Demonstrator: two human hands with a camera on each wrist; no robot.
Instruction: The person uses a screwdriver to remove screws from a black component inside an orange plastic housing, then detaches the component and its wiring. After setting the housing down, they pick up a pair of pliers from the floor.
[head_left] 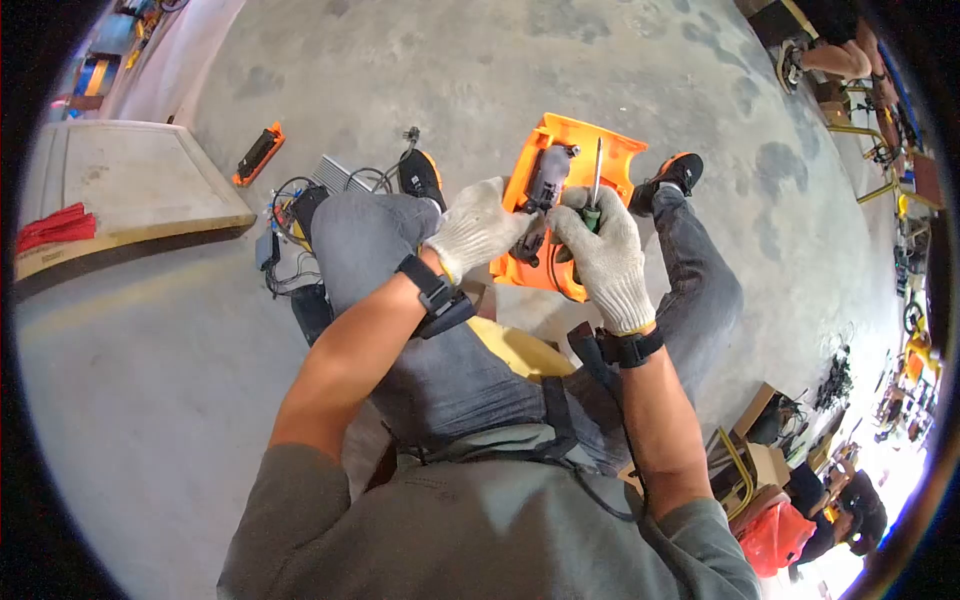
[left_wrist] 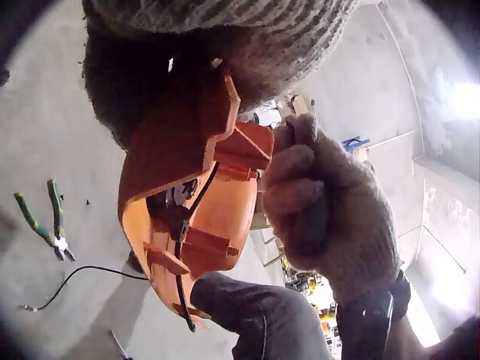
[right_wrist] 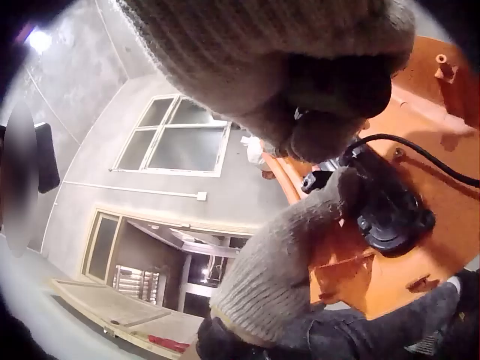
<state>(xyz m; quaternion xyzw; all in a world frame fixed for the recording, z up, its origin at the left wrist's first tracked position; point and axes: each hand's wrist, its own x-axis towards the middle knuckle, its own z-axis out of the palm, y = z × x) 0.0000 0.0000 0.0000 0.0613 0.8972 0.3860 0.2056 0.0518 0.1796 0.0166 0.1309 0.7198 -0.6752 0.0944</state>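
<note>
An orange plastic cover (head_left: 590, 137) is held over the person's lap, its hollow side facing up. Inside it lies a dark moulded part (head_left: 551, 172) with a thin black cable (right_wrist: 442, 166) running from it. Gripping the cover's left edge is the gloved left hand (head_left: 473, 232), its thumb (right_wrist: 341, 191) against the dark part. The gloved right hand (head_left: 612, 258) holds a screwdriver (head_left: 598, 165) by its green handle, close over the cover, with the metal shaft pointing away from the person. In the right wrist view that hand's fingers hide most of the screwdriver.
A pale board (head_left: 130, 175) with red cloth (head_left: 55, 228) stands at left. Near it on the floor are an orange-black piece (head_left: 259, 154) and tangled cables (head_left: 290, 275). Green-handled pliers (left_wrist: 52, 225) lie on the floor. Boxes (head_left: 765, 465) and another person (head_left: 840, 60) are at right.
</note>
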